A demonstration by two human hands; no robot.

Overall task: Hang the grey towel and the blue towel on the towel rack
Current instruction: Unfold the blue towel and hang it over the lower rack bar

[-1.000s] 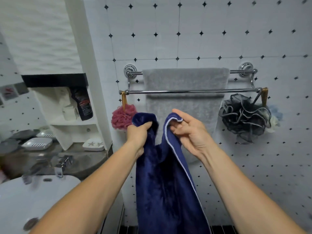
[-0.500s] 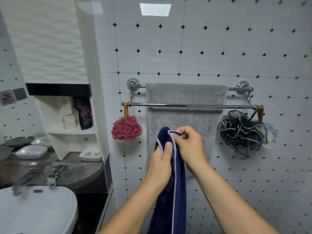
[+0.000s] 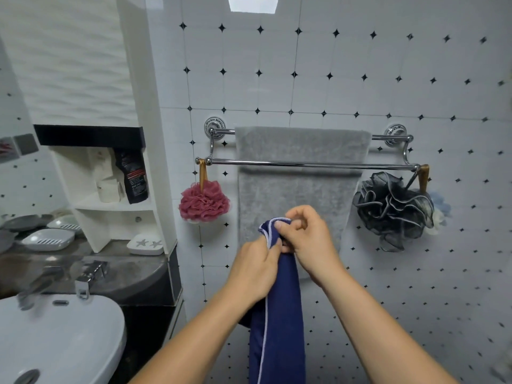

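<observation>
Fingers (image 3: 279, 227) of our left hand (image 3: 253, 268) and right hand (image 3: 313, 241) pinch the blue towel (image 3: 278, 325) bunched below the rack (image 3: 304, 162). The grey towel (image 3: 300, 173) already drapes the rear bar; the front bar is bare, so the blue towel remains to hang.

A pink bath pouf (image 3: 204, 201) and a black one (image 3: 393, 209) (ruffled) flank white sink (image 3: 61, 336).
</observation>
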